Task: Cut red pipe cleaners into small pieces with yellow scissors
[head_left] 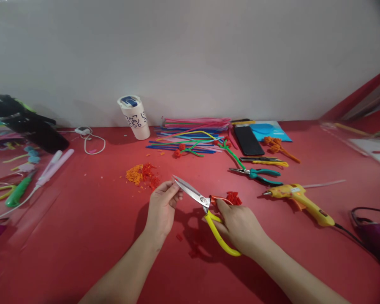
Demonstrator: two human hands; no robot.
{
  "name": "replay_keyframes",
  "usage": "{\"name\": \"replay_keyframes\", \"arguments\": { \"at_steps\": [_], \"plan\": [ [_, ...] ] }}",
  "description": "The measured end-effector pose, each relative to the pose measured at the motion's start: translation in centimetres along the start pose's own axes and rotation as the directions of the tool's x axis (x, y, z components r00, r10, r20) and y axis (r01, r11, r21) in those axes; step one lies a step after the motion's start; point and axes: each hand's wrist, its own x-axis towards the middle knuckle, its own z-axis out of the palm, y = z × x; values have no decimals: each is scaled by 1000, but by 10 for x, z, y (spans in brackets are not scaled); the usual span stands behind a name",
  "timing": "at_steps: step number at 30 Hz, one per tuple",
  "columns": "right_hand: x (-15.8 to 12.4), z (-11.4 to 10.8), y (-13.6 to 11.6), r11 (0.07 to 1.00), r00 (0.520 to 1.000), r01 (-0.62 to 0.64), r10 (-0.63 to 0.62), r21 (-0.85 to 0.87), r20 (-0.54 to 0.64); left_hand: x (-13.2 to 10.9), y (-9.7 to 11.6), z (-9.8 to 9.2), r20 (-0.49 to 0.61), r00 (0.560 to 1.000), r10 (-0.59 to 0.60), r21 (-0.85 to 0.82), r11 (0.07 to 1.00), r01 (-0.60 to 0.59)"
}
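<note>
My right hand point(240, 226) grips a pair of scissors point(194, 194) with one yellow and one orange handle loop. The blades point up and left, reaching the fingertips of my left hand point(164, 204). Those fingers are pinched together at the blade tips; a speck of red shows there, too small to name. Just beyond my left hand lie a heap of orange clippings point(134, 174) and a heap of red clippings point(149, 172). Several short red pieces point(233, 198) are piled behind my right hand. More red bits point(194, 252) lie in shadow below the scissors.
Pipe cleaners point(190, 135) lie along the wall beside a white tumbler point(135, 118). On the right are a black phone point(248, 140), teal pliers point(262, 174), a cutter knife point(262, 159) and a yellow glue gun point(300, 200). A pink hot tool point(55, 169) and black bottle point(28, 122) are left.
</note>
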Motion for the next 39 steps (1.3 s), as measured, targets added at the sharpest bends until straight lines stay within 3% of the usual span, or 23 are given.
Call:
{"name": "replay_keyframes", "arguments": {
  "at_steps": [9,14,18,21,23,28,30,32,36,39],
  "plan": [
    [4,-7,-5,973,990,-139,136,185,33,-2,-1,4,-1,1000,-19,83,996,19],
    [6,-19,-6,909,983,-183,180,374,43,-6,-5,6,52,997,-56,314,949,37],
    [11,-19,-9,712,969,-217,242,667,57,-10,-9,7,120,987,-104,529,848,26],
    [13,-16,-12,462,966,-201,238,864,97,-12,-11,8,213,973,-93,651,756,-70],
    [14,-14,-13,359,961,-213,246,909,128,-14,-13,8,284,957,-67,699,697,-159],
    [13,-10,-11,368,964,-198,240,909,113,-17,-16,9,372,928,-26,736,617,-278],
    [12,-10,-11,381,963,-207,241,901,120,-17,-15,9,338,940,-52,720,657,-222],
    [12,-12,-12,377,963,-219,231,900,138,-17,-13,10,298,942,-157,672,735,-90],
    [11,-14,-16,392,986,-135,147,910,83,-18,-10,11,303,877,-373,520,836,176],
    [10,-13,-17,440,984,-131,165,888,63,-20,-10,12,292,851,-436,467,842,271]
  ]
}}
